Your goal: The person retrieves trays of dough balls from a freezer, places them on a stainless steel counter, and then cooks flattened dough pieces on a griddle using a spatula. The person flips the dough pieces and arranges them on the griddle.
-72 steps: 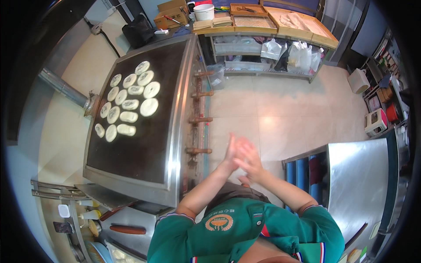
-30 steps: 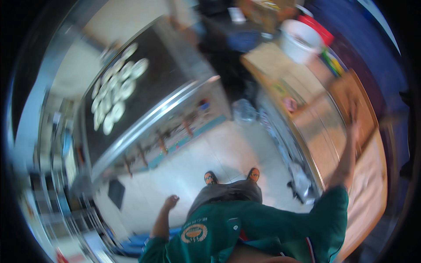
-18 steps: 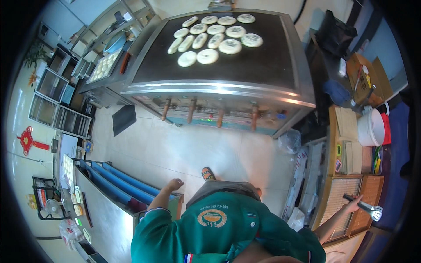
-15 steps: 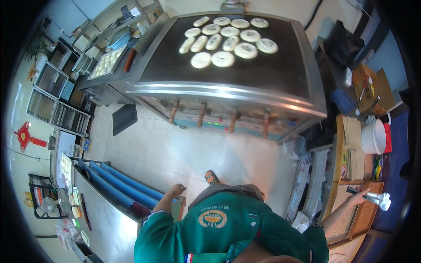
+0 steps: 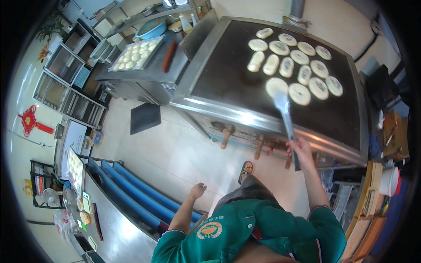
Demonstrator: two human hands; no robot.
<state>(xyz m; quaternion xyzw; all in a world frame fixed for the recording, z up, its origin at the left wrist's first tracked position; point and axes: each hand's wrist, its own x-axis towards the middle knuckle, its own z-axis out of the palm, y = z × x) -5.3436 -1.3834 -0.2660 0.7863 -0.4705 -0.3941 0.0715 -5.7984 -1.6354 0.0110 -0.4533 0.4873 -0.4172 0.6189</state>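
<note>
In my right hand (image 5: 301, 151) is a pair of metal tongs (image 5: 285, 113) with a dark handle. The tips reach over the griddle (image 5: 228, 83) to the near edge of a pale round flatbread (image 5: 276, 86); whether they grip it I cannot tell. Beside it lies another round flatbread (image 5: 299, 94) with a dark mark in its middle. Several more flatbreads, some round and some oval, cover the griddle's far part, many with dark patterns on top. My left hand (image 5: 198, 190) hangs low over the floor, fingers curled in, holding nothing.
Wooden-handled knobs (image 5: 227, 136) stick out of the griddle's front. Left of it, a steel counter bears a tray of dough balls (image 5: 137, 55), a reddish-brown rod (image 5: 169, 56) and a blue basin (image 5: 151, 28). A steel table (image 5: 118, 219) stands at lower left, by blue panels (image 5: 131, 188).
My right hand has swung the tongs from the shelving at far right to the nearest flatbread on the griddle. My view has turned and moved closer to the griddle. The left hand still hangs low.
</note>
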